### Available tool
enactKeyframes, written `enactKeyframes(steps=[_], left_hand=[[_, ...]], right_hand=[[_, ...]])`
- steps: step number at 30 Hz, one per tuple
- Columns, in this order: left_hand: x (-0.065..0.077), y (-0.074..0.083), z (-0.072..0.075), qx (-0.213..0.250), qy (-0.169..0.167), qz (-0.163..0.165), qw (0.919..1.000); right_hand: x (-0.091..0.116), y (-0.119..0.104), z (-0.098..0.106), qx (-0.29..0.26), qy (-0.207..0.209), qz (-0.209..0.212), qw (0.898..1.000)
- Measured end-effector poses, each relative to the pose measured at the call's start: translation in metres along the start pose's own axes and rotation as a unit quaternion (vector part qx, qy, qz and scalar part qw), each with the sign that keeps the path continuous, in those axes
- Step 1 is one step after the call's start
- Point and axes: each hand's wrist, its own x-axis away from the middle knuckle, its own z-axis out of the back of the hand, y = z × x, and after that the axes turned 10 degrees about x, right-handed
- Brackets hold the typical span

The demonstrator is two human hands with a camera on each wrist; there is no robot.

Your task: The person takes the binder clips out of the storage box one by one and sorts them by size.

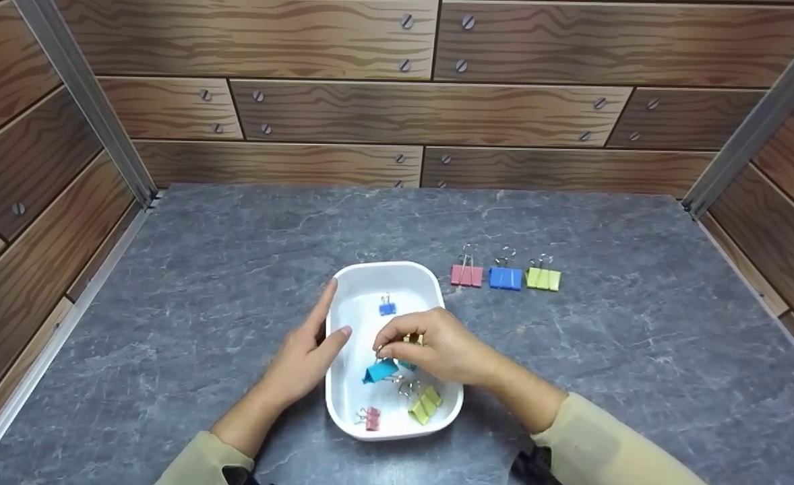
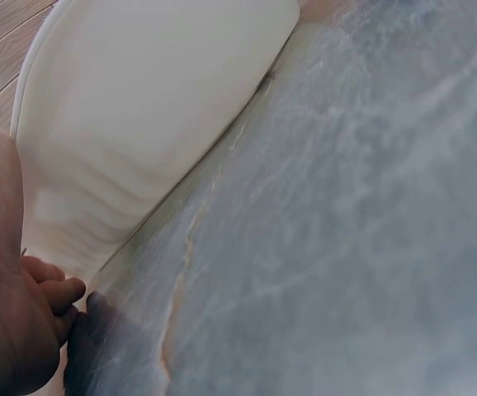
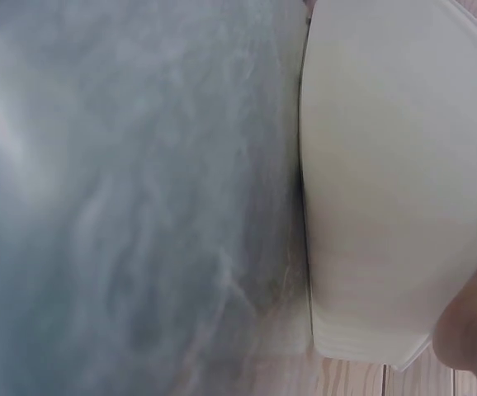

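Observation:
In the head view, my right hand point(image 1: 441, 347) pinches the wire handles of a teal binder clip point(image 1: 381, 370) inside a white plastic tray point(image 1: 338, 417). My left hand point(image 1: 302, 357) holds the tray's left side, thumb over the rim and index finger along the outer wall. Partly hidden under the right hand are a yellow clip point(image 1: 413, 339) and another teal piece point(image 1: 407, 365). A small blue clip point(image 1: 387, 308) lies toward the tray's far end. Near its close end lie a small pink clip point(image 1: 372, 419) and a yellow-green clip point(image 1: 425, 405).
Right of the tray, three larger binder clips stand in a row: pink point(image 1: 466, 275), blue point(image 1: 505, 279) and yellow-green point(image 1: 543, 279). All rest on a grey marbled table point(image 1: 235, 269). Wood-patterned walls point(image 1: 343, 111) with metal corner posts enclose the back and sides.

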Motion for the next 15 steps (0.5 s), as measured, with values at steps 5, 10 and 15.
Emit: enactKeyframes(steps=[5,10,15], left_hand=[[0.0001,-0.0002,-0.0005,0.009,-0.006,-0.005,0.9999],[-0.0002,0.0003,-0.0007,0.012,-0.010,-0.007,0.9999],[-0.0008,0.0009,-0.0013,0.002,-0.007,-0.002,1.0000]], right_hand=[[0.0001,0.0007,0.0005,-0.035,0.018,-0.009,0.999],[-0.0014,-0.0008,0.0033,-0.096,0.031,-0.037,0.994],[-0.0037,-0.0003,0.0080,-0.162,0.033,-0.060,0.984]])
